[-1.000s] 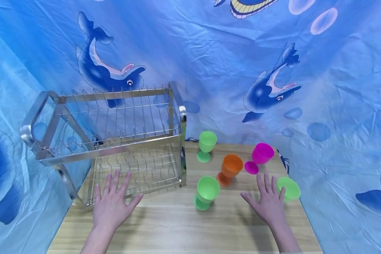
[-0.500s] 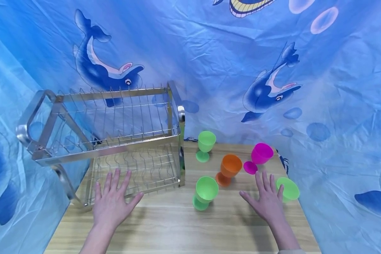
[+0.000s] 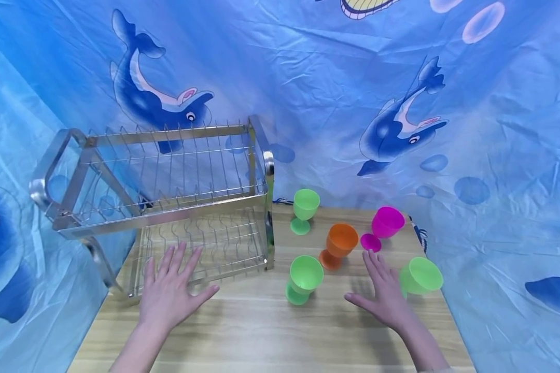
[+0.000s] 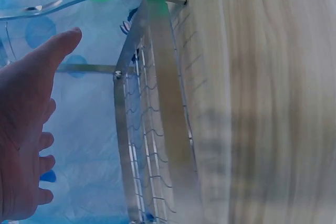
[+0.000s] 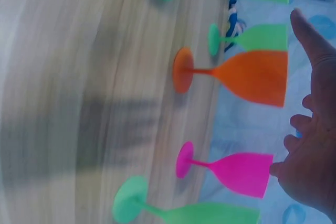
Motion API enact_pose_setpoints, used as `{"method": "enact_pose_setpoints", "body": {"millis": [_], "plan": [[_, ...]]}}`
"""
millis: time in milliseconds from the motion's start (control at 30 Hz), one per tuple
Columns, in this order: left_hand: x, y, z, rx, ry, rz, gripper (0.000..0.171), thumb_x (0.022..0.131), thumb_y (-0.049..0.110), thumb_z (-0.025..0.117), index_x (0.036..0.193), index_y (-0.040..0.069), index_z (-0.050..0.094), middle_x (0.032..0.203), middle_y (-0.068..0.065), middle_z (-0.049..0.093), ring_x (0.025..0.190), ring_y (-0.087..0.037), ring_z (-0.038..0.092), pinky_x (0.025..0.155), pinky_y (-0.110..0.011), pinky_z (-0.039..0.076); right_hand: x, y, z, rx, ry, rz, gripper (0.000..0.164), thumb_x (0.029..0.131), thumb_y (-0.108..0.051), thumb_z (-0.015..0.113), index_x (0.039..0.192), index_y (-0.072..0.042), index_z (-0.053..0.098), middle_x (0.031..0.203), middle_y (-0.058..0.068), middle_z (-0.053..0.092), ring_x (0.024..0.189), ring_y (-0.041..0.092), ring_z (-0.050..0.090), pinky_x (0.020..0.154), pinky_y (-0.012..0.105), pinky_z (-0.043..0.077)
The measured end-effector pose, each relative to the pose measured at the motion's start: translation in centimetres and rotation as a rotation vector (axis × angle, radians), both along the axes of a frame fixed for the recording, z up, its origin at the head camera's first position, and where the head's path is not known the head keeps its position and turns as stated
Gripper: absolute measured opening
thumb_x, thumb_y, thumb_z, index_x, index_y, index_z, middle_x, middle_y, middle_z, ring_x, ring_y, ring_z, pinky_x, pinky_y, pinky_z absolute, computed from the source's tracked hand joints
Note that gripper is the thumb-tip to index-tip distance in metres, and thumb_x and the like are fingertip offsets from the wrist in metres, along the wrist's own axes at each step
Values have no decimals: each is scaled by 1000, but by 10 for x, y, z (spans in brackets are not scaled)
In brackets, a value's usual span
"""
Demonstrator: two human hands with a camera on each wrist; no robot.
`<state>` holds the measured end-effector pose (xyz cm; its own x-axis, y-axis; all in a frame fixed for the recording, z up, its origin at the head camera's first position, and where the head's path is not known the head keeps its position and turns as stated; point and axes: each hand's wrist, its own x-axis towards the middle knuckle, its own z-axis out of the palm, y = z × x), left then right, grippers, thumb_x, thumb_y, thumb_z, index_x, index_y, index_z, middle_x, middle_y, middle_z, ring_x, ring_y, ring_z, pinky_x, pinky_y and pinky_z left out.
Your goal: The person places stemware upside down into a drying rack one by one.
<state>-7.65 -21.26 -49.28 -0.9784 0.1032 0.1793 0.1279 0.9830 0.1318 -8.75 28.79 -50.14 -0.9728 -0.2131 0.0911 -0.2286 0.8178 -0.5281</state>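
My left hand (image 3: 167,295), fingers spread, hovers before the lower tier of a metal two-tier dish rack (image 3: 168,215); it holds nothing. On the right, my right hand (image 3: 386,298) is spread too and holds nothing, just left of a green goblet (image 3: 421,275) that it partly hides. Beyond its fingertips stands a magenta goblet (image 3: 387,223). An orange goblet (image 3: 341,241) is near the middle, with a second green goblet (image 3: 306,274) in front of it and a third (image 3: 306,204) behind. All the goblets stand upright, as the right wrist view also shows.
A wooden table (image 3: 252,336) carries the rack and goblets. Blue cloth (image 3: 317,103) printed with dolphins hangs behind and at both sides, close to the table's edges. A dark blue and white cord (image 3: 419,233) lies by the back right corner.
My right hand has shifted left, away from the right green goblet, uncovering more of it. My left hand has moved slightly right and forward. The goblets and rack stay put.
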Motion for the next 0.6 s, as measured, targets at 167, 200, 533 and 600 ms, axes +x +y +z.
{"method": "enact_pose_setpoints", "body": {"millis": [167, 200, 533, 600], "plan": [[-2, -1, 8, -2, -21, -35, 107, 88, 87, 58, 167, 18, 38, 176, -19, 21, 161, -47, 19, 128, -72, 4, 0, -18, 5, -94, -31, 60, 117, 83, -48, 92, 171, -9, 25, 175, 20, 25, 160, 49, 20, 123, 76, 22], [-2, 0, 9, -1, -27, -42, 107, 88, 87, 58, 168, 19, 37, 176, -18, 20, 160, -47, 19, 128, -72, 3, 0, -22, 6, -113, -38, 69, 116, 83, -46, 92, 170, -9, 25, 175, 19, 26, 159, 49, 22, 122, 75, 24], [-5, 3, 16, 24, -68, -132, 107, 88, 87, 59, 170, 25, 30, 176, -18, 22, 159, -47, 25, 126, -74, 13, -13, -57, 9, -223, -109, 134, 115, 80, -46, 95, 169, -13, 30, 171, 16, 35, 156, 46, 34, 120, 70, 35], [-5, 2, 16, 44, -76, -148, 107, 88, 86, 60, 170, 25, 32, 175, -18, 24, 159, -46, 26, 126, -74, 15, -17, -62, 7, -244, -123, 150, 115, 79, -42, 96, 168, -10, 30, 170, 18, 36, 155, 46, 34, 120, 70, 35]]}}
